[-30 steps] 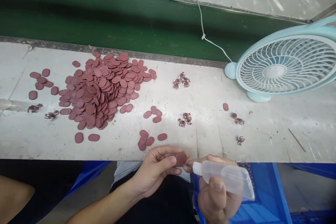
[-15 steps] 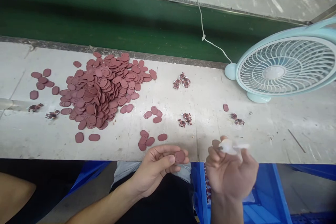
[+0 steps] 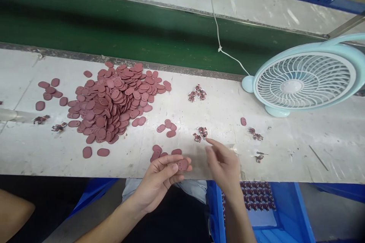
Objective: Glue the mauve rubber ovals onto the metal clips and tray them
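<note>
My left hand [image 3: 162,178] pinches a reddish-brown oval disc [image 3: 183,164] with small holes between thumb and fingers, just above the table's front edge. My right hand [image 3: 224,165] holds nothing that I can see; its index finger reaches out to a cluster of small dark-brown figurines [image 3: 202,133], with the thumb apart. Just right of that hand, a pale translucent bottle-like thing [image 3: 246,149] lies on the table, partly hidden. Near its dark tip is one small figurine [image 3: 259,158]. Loose discs [image 3: 156,155] lie beyond my left hand.
A large heap of discs [image 3: 105,106] covers the left of the table. More figurines [image 3: 197,93] lie farther back. A light-blue fan [image 3: 291,85] stands at right, its white cable crossing the green strip. Below the edge, a blue crate [image 3: 296,212] holds rows of figurines.
My right hand has let go of the white thing it held, which appears now to lie on the table, and has moved left to the figurines. My left hand keeps its disc.
</note>
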A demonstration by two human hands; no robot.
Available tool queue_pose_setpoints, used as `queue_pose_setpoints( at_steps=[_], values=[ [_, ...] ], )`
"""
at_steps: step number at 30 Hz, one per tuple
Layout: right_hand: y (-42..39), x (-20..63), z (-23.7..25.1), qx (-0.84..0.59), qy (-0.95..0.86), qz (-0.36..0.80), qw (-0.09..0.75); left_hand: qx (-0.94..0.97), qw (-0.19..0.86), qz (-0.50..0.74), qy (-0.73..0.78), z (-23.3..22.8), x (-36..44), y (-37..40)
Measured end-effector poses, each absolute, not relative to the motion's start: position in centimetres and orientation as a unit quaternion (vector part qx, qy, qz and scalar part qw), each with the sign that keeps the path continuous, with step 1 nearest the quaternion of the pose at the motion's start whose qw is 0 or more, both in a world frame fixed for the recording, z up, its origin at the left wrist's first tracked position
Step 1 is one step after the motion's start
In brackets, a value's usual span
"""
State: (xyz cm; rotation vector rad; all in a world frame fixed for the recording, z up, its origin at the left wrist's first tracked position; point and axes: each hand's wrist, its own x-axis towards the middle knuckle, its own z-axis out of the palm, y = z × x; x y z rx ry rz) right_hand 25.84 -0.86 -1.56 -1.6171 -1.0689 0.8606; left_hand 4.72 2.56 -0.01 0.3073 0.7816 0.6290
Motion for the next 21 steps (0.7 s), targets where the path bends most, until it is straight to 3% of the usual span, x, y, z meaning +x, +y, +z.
queue_pose_setpoints(
  at_steps=[4,9,16,21],
  values=[
    [2.2,25.2,-2.6,-0.730,-0.567,0.240,0.296,0.149,0.863,0.305,0.375,0.1,4.5,2.6],
    [2.4,25.6,-2.7,-0.740,-0.573,0.234,0.263,0.142,0.863,0.308,0.374,0.0,4.3,2.4],
    [0.1,24.9,-0.2,-0.739,-0.534,0.278,0.303,0.147,0.860,0.306,0.380,-0.1,4.8,2.6],
    [-2.8,23.1,2.8,-0.668,-0.334,0.489,0.451,0.202,0.838,0.328,0.386,0.0,5.2,2.4]
  ],
)
